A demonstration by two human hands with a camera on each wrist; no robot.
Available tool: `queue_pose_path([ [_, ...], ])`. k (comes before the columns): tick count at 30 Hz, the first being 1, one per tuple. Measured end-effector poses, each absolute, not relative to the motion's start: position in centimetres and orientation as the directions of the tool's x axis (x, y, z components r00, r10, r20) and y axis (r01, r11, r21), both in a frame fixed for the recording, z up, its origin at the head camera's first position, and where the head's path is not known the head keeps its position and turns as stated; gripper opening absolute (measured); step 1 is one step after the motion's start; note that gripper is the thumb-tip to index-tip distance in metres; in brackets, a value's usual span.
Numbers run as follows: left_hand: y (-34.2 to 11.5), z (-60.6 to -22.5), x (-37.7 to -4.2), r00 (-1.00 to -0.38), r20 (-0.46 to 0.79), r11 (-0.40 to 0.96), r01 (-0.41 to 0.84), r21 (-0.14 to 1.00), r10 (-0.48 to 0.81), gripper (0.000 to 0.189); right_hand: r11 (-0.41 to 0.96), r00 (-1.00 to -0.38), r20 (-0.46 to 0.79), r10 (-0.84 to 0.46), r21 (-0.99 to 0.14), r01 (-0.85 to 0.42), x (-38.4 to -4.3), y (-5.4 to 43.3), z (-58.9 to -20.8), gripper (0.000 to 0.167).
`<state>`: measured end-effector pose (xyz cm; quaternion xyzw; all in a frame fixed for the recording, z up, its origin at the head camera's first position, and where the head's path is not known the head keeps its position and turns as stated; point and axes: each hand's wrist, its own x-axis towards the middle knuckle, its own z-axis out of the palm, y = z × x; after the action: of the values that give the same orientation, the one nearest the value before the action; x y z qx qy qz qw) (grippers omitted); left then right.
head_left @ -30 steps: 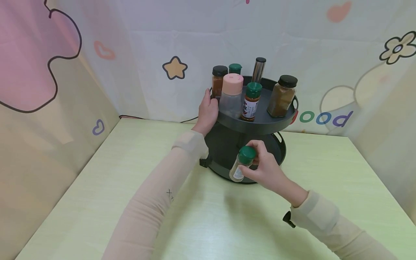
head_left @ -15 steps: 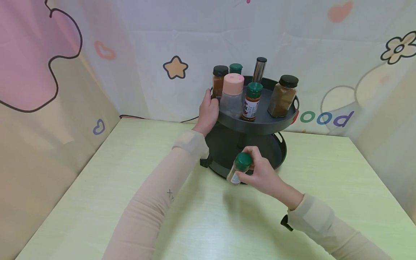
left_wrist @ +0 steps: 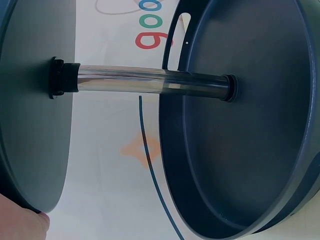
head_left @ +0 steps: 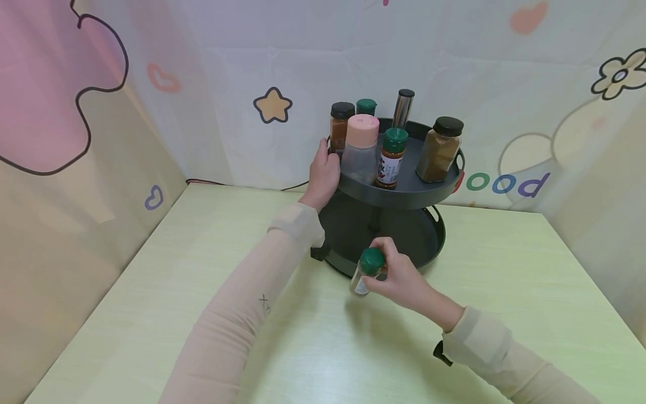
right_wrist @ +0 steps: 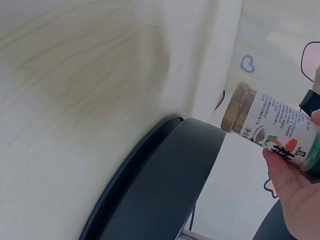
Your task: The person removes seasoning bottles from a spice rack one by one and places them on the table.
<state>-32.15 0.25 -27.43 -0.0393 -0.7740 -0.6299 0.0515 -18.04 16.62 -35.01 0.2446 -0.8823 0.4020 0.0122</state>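
Note:
My right hand pinches a small spice jar with a green cap, fingers and thumb near the cap. The jar tilts in front of the lower tray's near edge; in the right wrist view its white printed label and brown powder show. My left hand grips the left rim of the upper tray on a black two-tier turntable rack. Part of that hand shows at the tray's rim in the left wrist view. Beside it on the upper tier stand a black-capped spice jar and a pink-capped clear bottle.
The upper tier also bears a green-capped jar with red contents, a larger black-lidded jar and a second green-capped jar behind. A bare lower tray sits beneath, joined by a metal post. A printed curtain backs the table.
My right hand has drawn the green-capped jar toward me and slightly left, off the lower tray's front. The left hand stays on the upper rim.

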Motion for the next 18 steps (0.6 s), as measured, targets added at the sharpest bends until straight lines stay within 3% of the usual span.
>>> queue_pose_path([
  [18, 0.3, -27.4, -32.1, -0.992, 0.130, 0.182, 0.128, 0.975, 0.000, 0.054, 0.571, -0.864, 0.181, -0.471, -0.684, -0.454, -18.3, 16.1, -36.6, 0.047],
])
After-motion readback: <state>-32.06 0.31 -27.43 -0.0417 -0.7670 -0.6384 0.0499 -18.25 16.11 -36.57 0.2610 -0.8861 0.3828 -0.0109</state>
